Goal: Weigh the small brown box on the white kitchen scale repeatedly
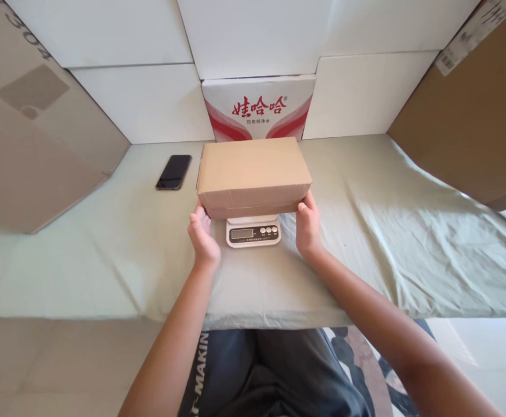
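- Fingers of your left hand and right hand press the lower corners of the cardboard box, grasping it from both sides.
- Box sits on the scale, mid-table; judged step: settling it for weighing.
- Next calls for letting go gently.
- Count: one box, one scale, one phone.

Brown box, white scale, black phone.

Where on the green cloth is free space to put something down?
Free: the wide patch right of the cardboard box, and the near-left stretch below the phone. Crowded: the middle, with box, scale, left hand and right hand.
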Tool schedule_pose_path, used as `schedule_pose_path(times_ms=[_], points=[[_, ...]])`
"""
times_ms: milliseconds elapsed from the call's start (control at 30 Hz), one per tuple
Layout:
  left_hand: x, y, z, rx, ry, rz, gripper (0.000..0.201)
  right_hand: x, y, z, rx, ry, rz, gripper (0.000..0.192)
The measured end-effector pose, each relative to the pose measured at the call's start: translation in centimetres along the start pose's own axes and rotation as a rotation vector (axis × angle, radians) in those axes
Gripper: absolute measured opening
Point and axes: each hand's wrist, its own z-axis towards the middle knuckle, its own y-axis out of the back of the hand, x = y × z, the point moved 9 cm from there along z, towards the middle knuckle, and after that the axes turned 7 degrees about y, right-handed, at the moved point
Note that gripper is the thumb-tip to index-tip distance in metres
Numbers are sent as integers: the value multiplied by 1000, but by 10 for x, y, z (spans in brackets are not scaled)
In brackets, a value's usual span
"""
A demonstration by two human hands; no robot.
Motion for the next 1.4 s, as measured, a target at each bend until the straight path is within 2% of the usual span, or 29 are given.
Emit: schedule_pose_path(times_ms=[133,267,333,433,533,633,733,800,1100,1400], points=[[-10,-8,-8,73,-9,-28,97,-1,2,-1,-13,4,-14,50],[-38,-22,-9,198,-65,-39,93,4,8,12,-17,33,-45,51],[-53,-31,3,245,-97,-37,90,9,7,27,-2,84,-76,54],[-61,-44,40,274,-131,-41,90,9,0,60,-3,171,-71,58],[-43,-58,85,295,-116,-59,91,-11,-8,93,-39,195,-15,63],[-8,-58,118,236,-41,-82,91,-45,-12,114,-76,129,41,61],[23,-54,129,188,41,-63,92,-76,-11,117,-82,38,46,57],[34,-52,131,186,69,-43,89,-88,-8,114,-86,-1,14,56],[49,-56,141,245,129,-10,87,-105,0,112,-99,-88,-1,56],[48,-54,140,238,100,-9,83,-101,2,108,-121,-106,-16,52]])
